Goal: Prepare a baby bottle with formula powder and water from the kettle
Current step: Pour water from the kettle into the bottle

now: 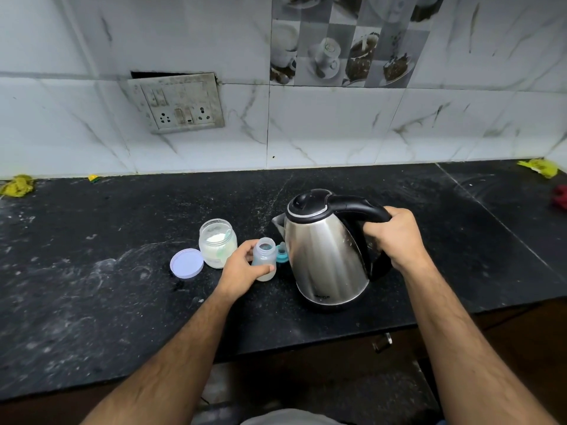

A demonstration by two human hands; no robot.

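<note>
On black counter (122, 286), left hand (242, 268) gripping bottle (264, 259), right hand (395, 237) clasping kettle (325, 250) handle

Jar (217, 246), bottle (264, 258), kettle (325, 256) crowded; counter (92, 286) leftward open.

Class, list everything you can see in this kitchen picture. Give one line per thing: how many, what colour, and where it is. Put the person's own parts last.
kettle: 1, steel with black lid and handle, on the countertop right of centre
baby bottle: 1, clear, open-topped, left of the kettle
bottle teat: 1, teal, between bottle and kettle
formula jar: 1, clear with white powder and a scoop, open, left of the bottle
jar lid: 1, pale lilac, flat, left of the jar
countertop: 1, black
switchboard: 1, grimy white, on the wall tiles
yellow cloths: 2, far left and far right
red item: 1, right edge, unclear
left hand: 1, grip around the bottle
right hand: 1, grip on the kettle handle
</note>
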